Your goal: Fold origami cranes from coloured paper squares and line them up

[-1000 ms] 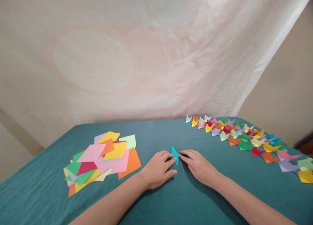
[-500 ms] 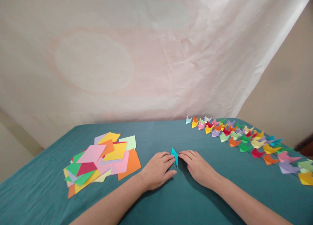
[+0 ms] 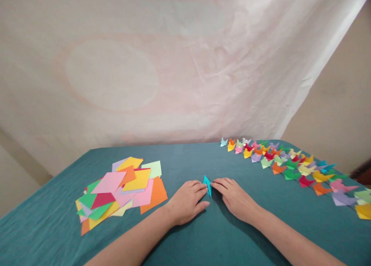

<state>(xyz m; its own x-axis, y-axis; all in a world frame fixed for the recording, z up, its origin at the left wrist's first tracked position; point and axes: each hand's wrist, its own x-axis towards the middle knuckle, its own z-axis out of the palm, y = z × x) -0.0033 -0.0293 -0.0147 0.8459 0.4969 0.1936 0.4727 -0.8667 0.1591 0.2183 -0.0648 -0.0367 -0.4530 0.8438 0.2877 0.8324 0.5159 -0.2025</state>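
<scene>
A small folded piece of turquoise paper, narrow and pointed at both ends, is on the cloth-covered table between my two hands. My left hand rests at its left side, fingertips pressed on its edge, with the thumb stretched out apart on the cloth. From the other side, the fingertips of my right hand close on the paper's right edge; the right thumb is mostly hidden beneath the fingers.
Left of my hands lies a loose pile of coloured paper squares. Several rows of small folded paper birds stand along the right side. A pale curtain hangs behind the teal tablecloth.
</scene>
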